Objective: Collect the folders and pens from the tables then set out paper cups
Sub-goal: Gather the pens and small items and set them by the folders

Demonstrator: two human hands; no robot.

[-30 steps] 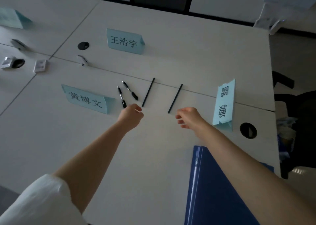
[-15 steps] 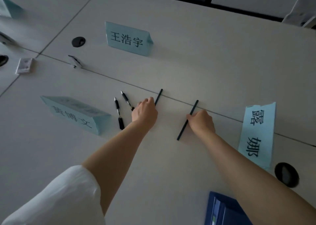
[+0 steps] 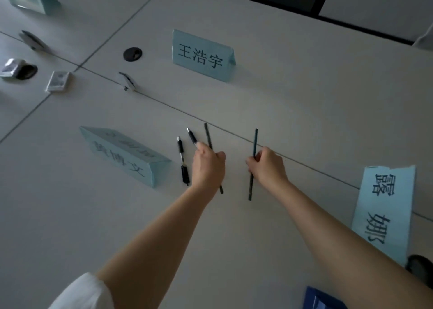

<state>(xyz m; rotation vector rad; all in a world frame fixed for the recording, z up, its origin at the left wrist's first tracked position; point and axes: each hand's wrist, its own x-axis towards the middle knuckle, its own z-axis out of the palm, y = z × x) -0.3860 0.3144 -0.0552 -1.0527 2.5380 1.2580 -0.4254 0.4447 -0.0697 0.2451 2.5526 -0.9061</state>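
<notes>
- While the pen collection is judged only begun, one thin dark pen (image 3: 207,135) is gripped by the left hand (image 3: 208,165) and another (image 3: 254,142) is pinched by the right hand (image 3: 267,168).
- Two clicker pens (image 3: 180,148) are left on the table (image 3: 304,86), just beside the left hand.
- A blue folder (image 3: 323,300) is seen at the near edge; no paper cups are visible.

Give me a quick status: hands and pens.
Left hand grips one thin dark pencil; right hand grips the other. Two clip pens lie untouched beside left hand. Nothing blocking.
</notes>
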